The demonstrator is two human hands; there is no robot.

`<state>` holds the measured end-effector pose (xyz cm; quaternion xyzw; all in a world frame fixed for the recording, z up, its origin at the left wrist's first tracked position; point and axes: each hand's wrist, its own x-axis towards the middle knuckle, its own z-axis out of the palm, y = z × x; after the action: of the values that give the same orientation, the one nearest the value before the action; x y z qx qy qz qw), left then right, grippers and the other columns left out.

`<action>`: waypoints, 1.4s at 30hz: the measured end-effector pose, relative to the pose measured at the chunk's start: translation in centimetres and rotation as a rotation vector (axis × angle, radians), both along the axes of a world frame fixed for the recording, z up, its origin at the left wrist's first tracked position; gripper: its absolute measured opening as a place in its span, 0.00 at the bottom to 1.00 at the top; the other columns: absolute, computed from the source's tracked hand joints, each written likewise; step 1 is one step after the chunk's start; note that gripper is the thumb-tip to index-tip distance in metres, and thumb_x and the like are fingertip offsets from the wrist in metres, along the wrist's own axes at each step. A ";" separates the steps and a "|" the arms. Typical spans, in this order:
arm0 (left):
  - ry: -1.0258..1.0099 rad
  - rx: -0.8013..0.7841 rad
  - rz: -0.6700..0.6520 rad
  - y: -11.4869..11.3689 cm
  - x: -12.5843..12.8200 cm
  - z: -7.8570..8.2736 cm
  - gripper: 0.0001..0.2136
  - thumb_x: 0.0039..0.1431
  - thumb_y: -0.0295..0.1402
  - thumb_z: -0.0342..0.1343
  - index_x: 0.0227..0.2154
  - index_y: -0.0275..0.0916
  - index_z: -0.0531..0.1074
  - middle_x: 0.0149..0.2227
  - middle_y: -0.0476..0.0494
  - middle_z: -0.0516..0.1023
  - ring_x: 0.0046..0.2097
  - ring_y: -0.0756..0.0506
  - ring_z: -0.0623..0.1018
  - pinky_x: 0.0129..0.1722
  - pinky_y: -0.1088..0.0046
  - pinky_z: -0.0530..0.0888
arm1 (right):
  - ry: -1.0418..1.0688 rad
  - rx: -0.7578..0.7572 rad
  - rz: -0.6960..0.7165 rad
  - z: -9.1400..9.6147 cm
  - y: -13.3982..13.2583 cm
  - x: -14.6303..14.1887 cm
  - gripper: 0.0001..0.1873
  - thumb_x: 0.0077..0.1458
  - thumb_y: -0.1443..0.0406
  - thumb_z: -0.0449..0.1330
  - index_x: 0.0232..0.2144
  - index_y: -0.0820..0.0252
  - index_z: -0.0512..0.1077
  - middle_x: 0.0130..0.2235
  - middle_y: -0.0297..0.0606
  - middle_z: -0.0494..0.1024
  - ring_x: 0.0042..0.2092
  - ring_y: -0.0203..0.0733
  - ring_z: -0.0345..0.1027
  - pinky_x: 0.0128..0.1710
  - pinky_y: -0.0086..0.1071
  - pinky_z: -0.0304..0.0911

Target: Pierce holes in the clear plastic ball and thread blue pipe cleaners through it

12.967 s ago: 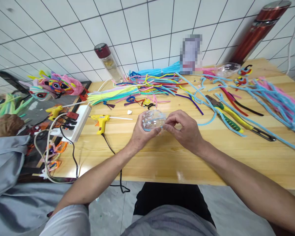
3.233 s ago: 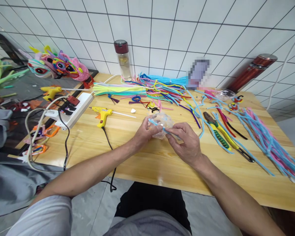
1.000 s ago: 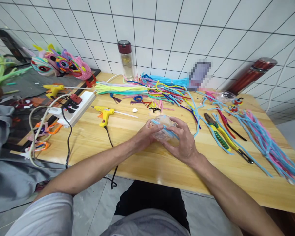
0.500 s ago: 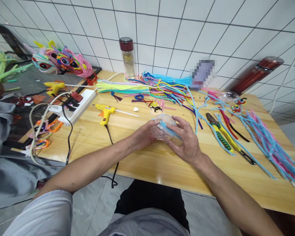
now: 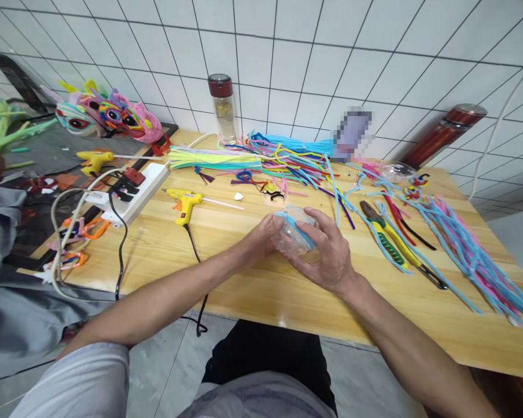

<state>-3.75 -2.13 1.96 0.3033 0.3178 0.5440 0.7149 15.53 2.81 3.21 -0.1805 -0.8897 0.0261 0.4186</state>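
A clear plastic ball (image 5: pixel 294 231) sits between both my hands just above the wooden table (image 5: pixel 253 290). A light blue pipe cleaner (image 5: pixel 294 224) lies wound across the ball's top. My left hand (image 5: pixel 261 235) cups the ball's left side with its fingers closed on it. From the right, my right hand (image 5: pixel 329 252) wraps round the ball, its thumb and fingers pressing the blue pipe cleaner onto the surface.
Loose pipe cleaners (image 5: pixel 283 159) in many colours cover the far and right side of the table. Pliers (image 5: pixel 390 241) lie to the right, a yellow glue gun (image 5: pixel 185 203) and power strip (image 5: pixel 131 191) to the left. A bottle (image 5: pixel 223 107) stands by the wall. Another person's sleeve (image 5: pixel 0 232) is at left.
Since earlier, a blue pipe cleaner has come onto the ball and been wound over it. In the last second my right hand has turned a little round the ball.
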 end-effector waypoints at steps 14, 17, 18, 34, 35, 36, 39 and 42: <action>0.047 -0.043 0.206 -0.1 0.1 0.5 0.27 0.53 0.46 0.71 0.53 0.44 0.74 0.47 0.44 0.81 0.43 0.44 0.82 0.42 0.68 0.78 | 0.006 -0.122 0.077 0.4 -0.2 -0.4 0.33 0.63 0.59 0.66 0.67 0.51 0.62 0.64 0.54 0.71 0.64 0.58 0.69 0.59 0.56 0.72; 0.074 -0.048 0.266 0.1 -0.1 0.7 0.28 0.50 0.47 0.72 0.52 0.44 0.74 0.47 0.45 0.81 0.42 0.44 0.81 0.40 0.69 0.77 | 0.134 -0.192 0.005 1.0 -0.3 -0.2 0.21 0.63 0.62 0.66 0.57 0.52 0.71 0.56 0.49 0.77 0.57 0.53 0.74 0.53 0.50 0.75; 0.085 -0.050 0.282 0.1 -0.2 0.8 0.29 0.50 0.47 0.72 0.53 0.44 0.74 0.48 0.45 0.81 0.42 0.44 0.81 0.39 0.69 0.77 | 0.167 -0.220 -0.017 1.1 -0.3 -0.2 0.16 0.63 0.63 0.66 0.53 0.53 0.73 0.53 0.48 0.78 0.54 0.51 0.75 0.49 0.47 0.76; 0.240 0.253 0.495 0.4 -2.2 6.2 0.28 0.51 0.47 0.72 0.52 0.42 0.72 0.48 0.44 0.80 0.45 0.45 0.80 0.45 0.71 0.76 | 0.195 -0.453 0.048 7.2 -0.1 -2.6 0.11 0.63 0.58 0.64 0.28 0.53 0.75 0.58 0.44 0.76 0.61 0.51 0.70 0.62 0.52 0.63; 0.248 0.265 0.488 0.4 -2.4 6.9 0.29 0.51 0.47 0.72 0.52 0.42 0.72 0.48 0.44 0.80 0.44 0.45 0.80 0.44 0.70 0.76 | 0.214 -0.476 0.055 7.6 0.0 -2.8 0.11 0.62 0.58 0.64 0.28 0.53 0.75 0.58 0.43 0.77 0.61 0.51 0.70 0.62 0.52 0.62; 0.251 0.275 0.479 0.4 -2.5 7.6 0.29 0.50 0.47 0.72 0.52 0.41 0.71 0.48 0.44 0.80 0.43 0.45 0.80 0.43 0.70 0.76 | 0.235 -0.510 0.063 7.9 0.0 -2.9 0.11 0.62 0.58 0.65 0.27 0.52 0.75 0.58 0.43 0.77 0.61 0.51 0.70 0.63 0.51 0.61; 0.233 0.284 0.439 0.5 -2.5 9.5 0.30 0.48 0.48 0.73 0.50 0.41 0.72 0.46 0.43 0.81 0.41 0.45 0.80 0.40 0.70 0.77 | 0.299 -0.646 0.092 8.9 0.3 -3.1 0.12 0.59 0.56 0.67 0.26 0.52 0.76 0.59 0.41 0.77 0.62 0.51 0.69 0.65 0.51 0.59; 0.197 0.276 0.394 0.9 -2.2 10.7 0.30 0.46 0.48 0.73 0.49 0.41 0.72 0.45 0.44 0.81 0.40 0.45 0.80 0.38 0.70 0.78 | 0.360 -0.756 0.131 9.6 0.6 -3.0 0.14 0.57 0.54 0.69 0.24 0.52 0.76 0.60 0.40 0.76 0.64 0.52 0.67 0.65 0.50 0.58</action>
<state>-5.90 -1.25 12.69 0.3817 0.3617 0.6787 0.5127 12.50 3.42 12.83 -0.2568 -0.7397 0.4085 0.4690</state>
